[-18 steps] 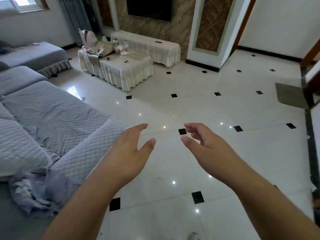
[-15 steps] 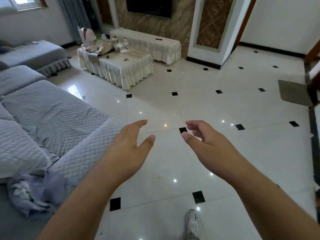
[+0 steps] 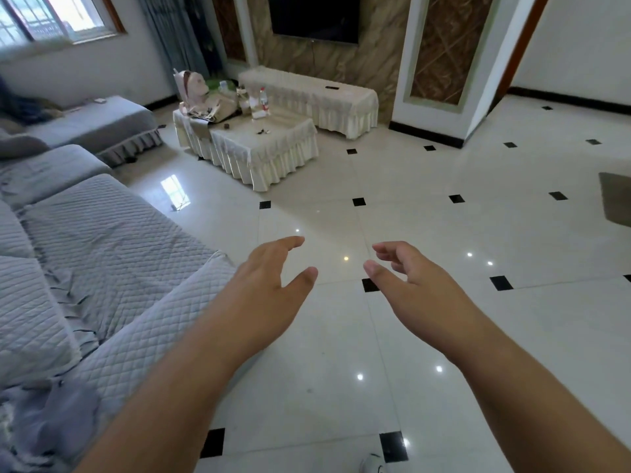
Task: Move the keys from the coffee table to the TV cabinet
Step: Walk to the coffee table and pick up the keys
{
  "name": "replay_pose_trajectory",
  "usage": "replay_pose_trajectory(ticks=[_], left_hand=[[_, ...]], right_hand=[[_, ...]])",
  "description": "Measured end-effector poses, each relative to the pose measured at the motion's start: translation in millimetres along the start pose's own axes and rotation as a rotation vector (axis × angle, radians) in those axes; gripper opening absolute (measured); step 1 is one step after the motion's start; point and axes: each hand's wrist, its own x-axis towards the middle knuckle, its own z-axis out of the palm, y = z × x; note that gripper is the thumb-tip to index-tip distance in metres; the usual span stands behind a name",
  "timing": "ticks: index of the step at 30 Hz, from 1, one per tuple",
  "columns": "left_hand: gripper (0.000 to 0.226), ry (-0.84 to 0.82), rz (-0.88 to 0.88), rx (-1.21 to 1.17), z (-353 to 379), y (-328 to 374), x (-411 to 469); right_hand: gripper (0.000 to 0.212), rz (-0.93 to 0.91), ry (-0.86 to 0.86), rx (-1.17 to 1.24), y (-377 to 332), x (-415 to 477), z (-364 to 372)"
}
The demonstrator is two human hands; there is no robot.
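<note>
The keys [image 3: 262, 132] are a small dark bunch lying on the cream-covered coffee table [image 3: 273, 155] across the room. Behind that table the long TV cabinet [image 3: 341, 104], also under a cream frilled cloth, stands against the marble wall below the TV. My left hand [image 3: 269, 288] and my right hand [image 3: 409, 288] are held out in front of me over the tiled floor, fingers apart and empty, far from the table.
A grey quilted sofa [image 3: 95, 254] runs along the left. Bags [image 3: 194, 93] and a bottle [image 3: 263, 99] crowd the coffee table's far end. A small dark object [image 3: 332, 87] lies on the cabinet. White tiled floor stretches ahead; a pillar [image 3: 440, 63] stands right of the cabinet.
The view has moved forward and tilted up, so the coffee table and cabinet appear nearer. Both hands stay open and held out in much the same pose.
</note>
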Motion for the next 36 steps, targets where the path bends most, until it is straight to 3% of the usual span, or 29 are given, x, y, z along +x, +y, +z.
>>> replay_pose_trajectory(ticks=[13, 23, 36], left_hand=[[0.05, 0.034, -0.051, -0.072, 33, 30, 118], [0.05, 0.0, -0.039, -0.088, 23, -1, 255], [0.046, -0.046, -0.023, -0.073, -25, -44, 462]], right_hand=[[0.04, 0.0, -0.066, 0.01, 20, 124, -57], [0.043, 0.002, -0.062, -0.056, 3, 252, -39], [0.04, 0.064, 0.085, 0.005, -38, 447, -4]])
